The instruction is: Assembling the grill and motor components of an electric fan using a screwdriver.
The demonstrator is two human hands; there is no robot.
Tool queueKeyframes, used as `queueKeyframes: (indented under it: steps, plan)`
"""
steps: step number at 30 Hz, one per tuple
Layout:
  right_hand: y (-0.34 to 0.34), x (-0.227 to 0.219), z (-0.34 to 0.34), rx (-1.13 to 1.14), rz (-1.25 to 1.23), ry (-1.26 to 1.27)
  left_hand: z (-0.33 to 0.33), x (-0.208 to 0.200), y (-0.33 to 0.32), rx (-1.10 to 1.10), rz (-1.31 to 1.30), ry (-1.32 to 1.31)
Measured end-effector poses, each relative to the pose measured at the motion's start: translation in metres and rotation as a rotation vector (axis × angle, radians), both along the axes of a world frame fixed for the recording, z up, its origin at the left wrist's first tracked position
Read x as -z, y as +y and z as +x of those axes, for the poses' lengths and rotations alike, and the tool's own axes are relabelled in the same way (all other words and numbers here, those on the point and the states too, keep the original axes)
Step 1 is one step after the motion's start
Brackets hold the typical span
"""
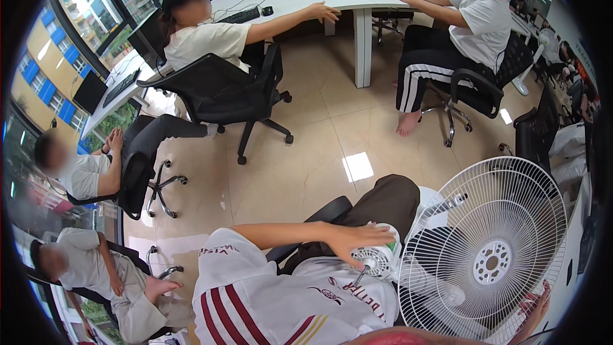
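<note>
My left hand [350, 240] lies over the top of a white fan motor housing [377, 257], thumb on the near side and fingers stretched across it. A thin metal shaft [362, 273] sticks out of the housing toward me. To its right, a large round white wire fan guard [447, 236] stands tilted, with a pierced hub plate [491, 263] at its middle. My right hand [540, 310] grips the guard's lower right edge, and wires partly cover its fingers. Behind the guard, other white parts show only through the wires.
Several people sit on wheeled chairs around me. A white desk [313, 1] curves across the far side, with a keyboard [239, 15] on it. One empty black chair [220, 92] stands ahead on the left. Another chair [535, 124] is beyond the guard.
</note>
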State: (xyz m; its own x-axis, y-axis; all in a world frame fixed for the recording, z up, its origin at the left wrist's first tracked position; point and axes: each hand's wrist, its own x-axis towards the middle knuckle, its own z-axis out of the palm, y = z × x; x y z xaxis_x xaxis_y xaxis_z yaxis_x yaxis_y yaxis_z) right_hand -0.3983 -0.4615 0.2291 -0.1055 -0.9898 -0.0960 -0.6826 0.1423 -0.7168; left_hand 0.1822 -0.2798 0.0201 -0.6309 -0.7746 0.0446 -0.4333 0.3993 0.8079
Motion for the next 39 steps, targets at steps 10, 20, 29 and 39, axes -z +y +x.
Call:
queueKeyframes:
  steps: [10, 20, 29, 39]
  plan:
    - [0.011, 0.058, -0.033, 0.293, -0.152, -0.451, 0.007, -0.005, -0.030, 0.282, -0.120, -0.187]
    - [0.042, 0.052, -0.005, 0.379, -0.085, -0.533, -0.002, 0.012, -0.071, 0.380, -0.196, -0.132]
    - [0.047, 0.039, 0.007, 0.421, -0.057, -0.550, -0.014, 0.023, -0.120, 0.246, -0.031, 0.001]
    - [0.002, 0.029, -0.060, 0.428, -0.116, -0.595, -0.002, 0.075, -0.100, 0.021, 0.243, 0.357]
